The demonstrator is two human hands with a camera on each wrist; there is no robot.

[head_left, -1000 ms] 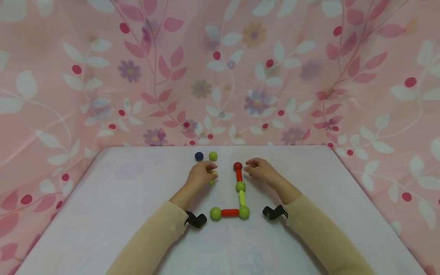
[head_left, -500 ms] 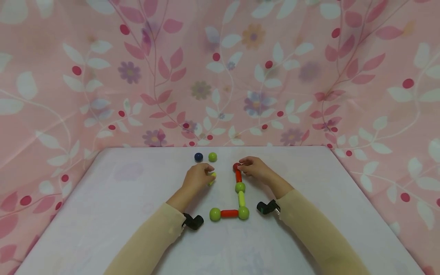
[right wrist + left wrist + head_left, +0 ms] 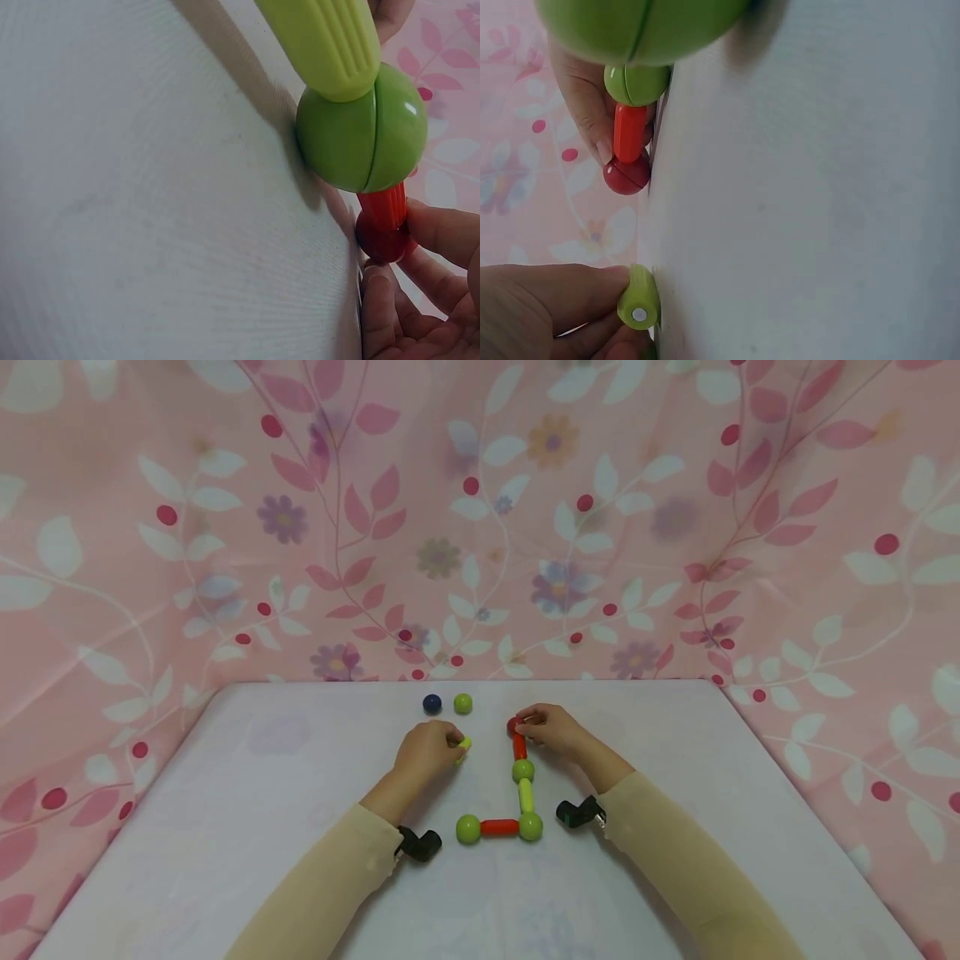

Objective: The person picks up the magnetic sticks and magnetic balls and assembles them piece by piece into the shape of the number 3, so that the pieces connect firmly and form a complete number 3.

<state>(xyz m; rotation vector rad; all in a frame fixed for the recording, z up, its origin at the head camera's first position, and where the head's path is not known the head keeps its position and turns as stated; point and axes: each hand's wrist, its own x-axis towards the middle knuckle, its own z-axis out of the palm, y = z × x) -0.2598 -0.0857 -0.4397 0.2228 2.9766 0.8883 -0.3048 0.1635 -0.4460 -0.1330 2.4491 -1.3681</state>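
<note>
My left hand (image 3: 426, 753) pinches a short yellow-green magnetic rod (image 3: 638, 296) near the table surface. A round silvery disc shows in the rod's near end in the left wrist view. My right hand (image 3: 557, 732) grips the red ball (image 3: 626, 176) at the far end of a joined chain, thumb on one side and fingers on the other. From that ball the chain runs through a red rod (image 3: 520, 747), a green ball (image 3: 522, 771) and a yellow-green rod (image 3: 526, 796) to a corner green ball (image 3: 530, 827). There it turns left along another red rod (image 3: 499, 827) to a green ball (image 3: 468, 828).
Near the table's back edge, a dark blue ball (image 3: 432, 704) and a loose green ball (image 3: 462, 703) lie side by side beyond my left hand. The table (image 3: 187, 827) has a pale cloth, and a pink floral curtain (image 3: 420, 510) hangs behind it.
My right hand has moved left and taken hold of the red ball, which it stood apart from a second ago. My left hand has shifted slightly nearer and left with its rod.
</note>
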